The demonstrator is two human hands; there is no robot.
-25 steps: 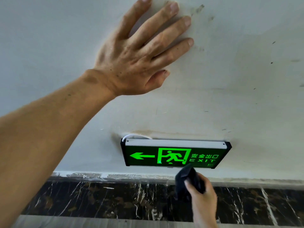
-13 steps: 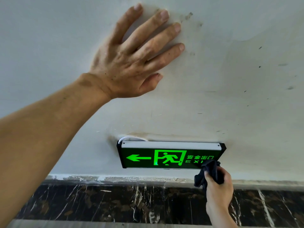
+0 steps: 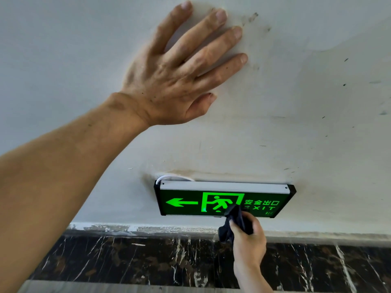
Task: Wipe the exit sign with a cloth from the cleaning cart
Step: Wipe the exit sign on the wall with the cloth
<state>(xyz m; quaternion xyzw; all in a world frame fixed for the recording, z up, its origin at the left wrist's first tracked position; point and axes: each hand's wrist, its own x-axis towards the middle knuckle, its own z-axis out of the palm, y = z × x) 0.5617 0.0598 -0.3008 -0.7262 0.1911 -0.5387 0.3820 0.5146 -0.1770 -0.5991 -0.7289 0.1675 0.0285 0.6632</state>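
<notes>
A lit green exit sign (image 3: 186, 203) with a black frame and a silver top strip hangs low on the white wall. My right hand (image 3: 248, 243) reaches up from below and grips a dark cloth (image 3: 233, 216). The cloth's top presses on the sign's lower face, between the running figure and the EXIT letters, hiding part of the E. My left hand (image 3: 175, 75) lies flat on the wall above the sign with its fingers spread and nothing in it.
A white cable (image 3: 172, 177) loops out above the sign's left end. Under the wall runs a chipped paint edge, then a black marble skirting band (image 3: 127, 259). Dark smudges mark the wall (image 3: 317, 102) at the upper right.
My right hand has slid the cloth from the sign's right end back leftward toward its middle. A second ago it was below the sign's centre. My left hand stayed flat on the wall.
</notes>
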